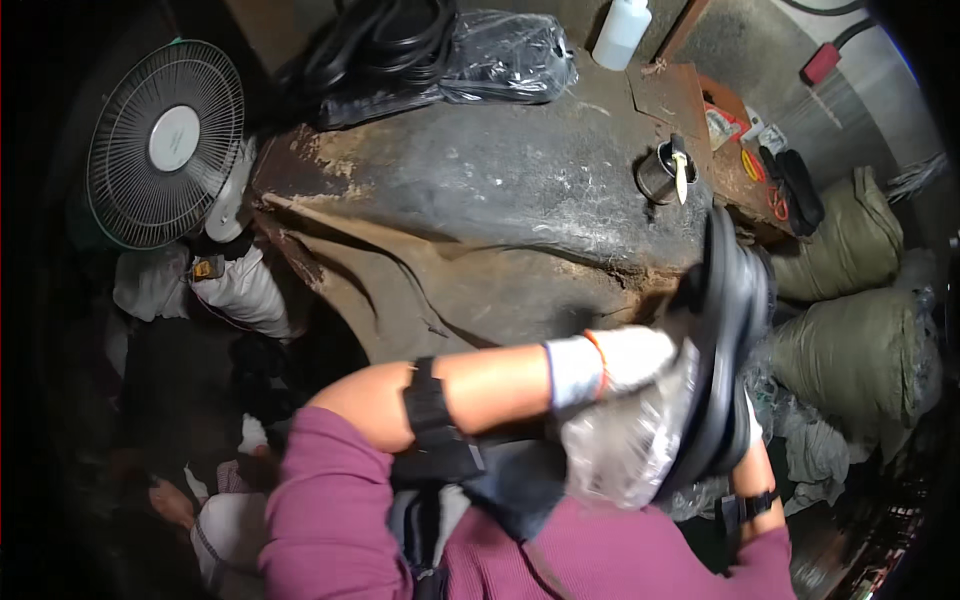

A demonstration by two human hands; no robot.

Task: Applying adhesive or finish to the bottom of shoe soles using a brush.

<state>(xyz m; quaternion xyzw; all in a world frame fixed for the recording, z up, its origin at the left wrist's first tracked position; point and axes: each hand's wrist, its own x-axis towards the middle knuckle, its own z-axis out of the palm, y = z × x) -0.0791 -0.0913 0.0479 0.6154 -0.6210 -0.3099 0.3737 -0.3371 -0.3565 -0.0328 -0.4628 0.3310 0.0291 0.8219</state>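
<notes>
A bundle of thick black rubber loops (715,350) hangs raised at the right of the bench, blurred by motion. Clear plastic wrap (630,450) clings to its near left side. My left hand (640,358), in a white glove with an orange band at the wrist, reaches across and grips the bundle from the left; its fingertips are hidden. From the right, my right hand (754,425), also white-gloved, holds the outer side. Only a sliver of it shows past the loops.
A worn dark bench (480,170) bears more black loops (385,45), a black plastic-wrapped package (510,55), a white bottle (622,35) and a metal mug (660,175). A fan (172,140) stands left. Green stuffed sacks (850,345) crowd the right. Another person's hand (172,502) shows lower left.
</notes>
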